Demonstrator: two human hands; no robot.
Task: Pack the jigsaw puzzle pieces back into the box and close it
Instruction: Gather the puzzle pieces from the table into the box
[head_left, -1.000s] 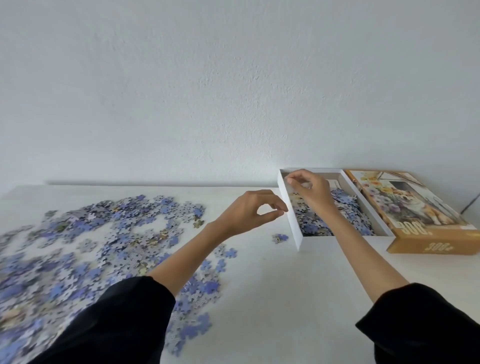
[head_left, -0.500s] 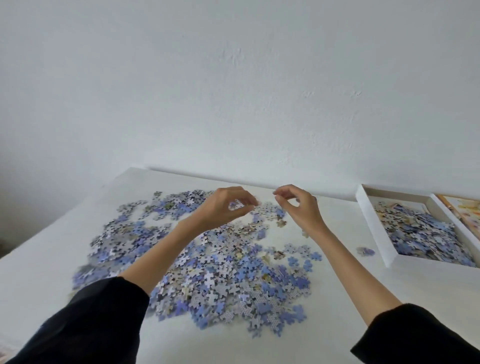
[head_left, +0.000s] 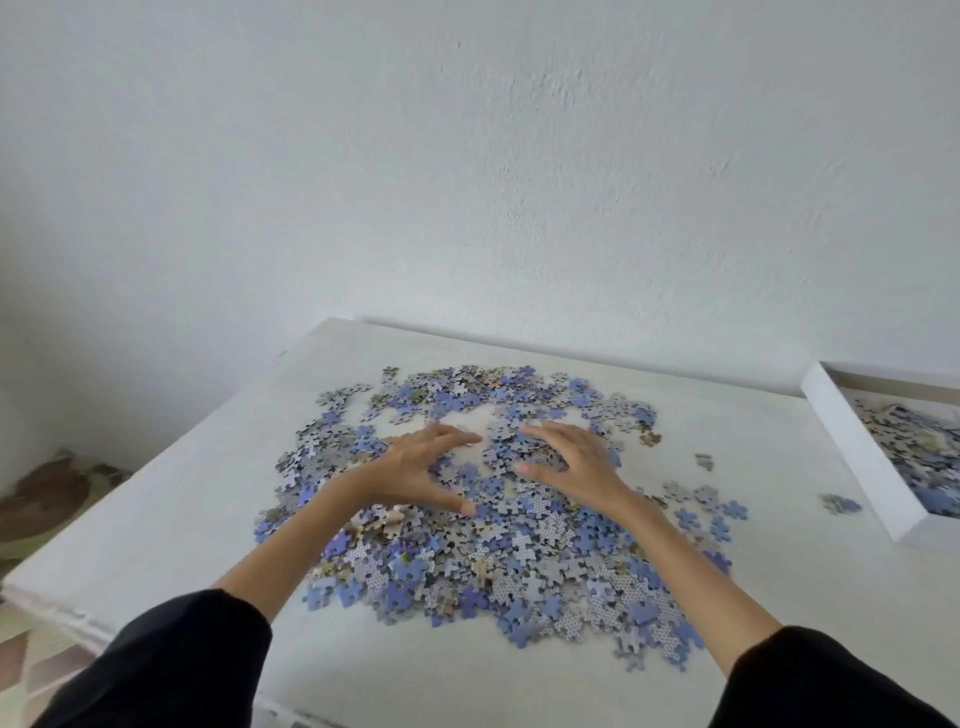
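My left hand (head_left: 415, 470) lies palm down on the heap of puzzle pieces (head_left: 483, 525), fingers spread and slightly curled, thumb stretched toward six o'clock. My right hand (head_left: 571, 462) lies just beside it at three o'clock, also spread and palm down, thumb pointing at the left hand; neither hand is pinching a piece. The heap of mostly blue and grey pieces covers the middle of the white tabletop (head_left: 182, 519), thickest toward five o'clock of my hands. A few stray pieces (head_left: 839, 503) lie apart at three o'clock, near the open white box (head_left: 852, 447) at the right edge of view, which already holds a layer of pieces. My black sleeves (head_left: 171, 665) fill the lower corners.
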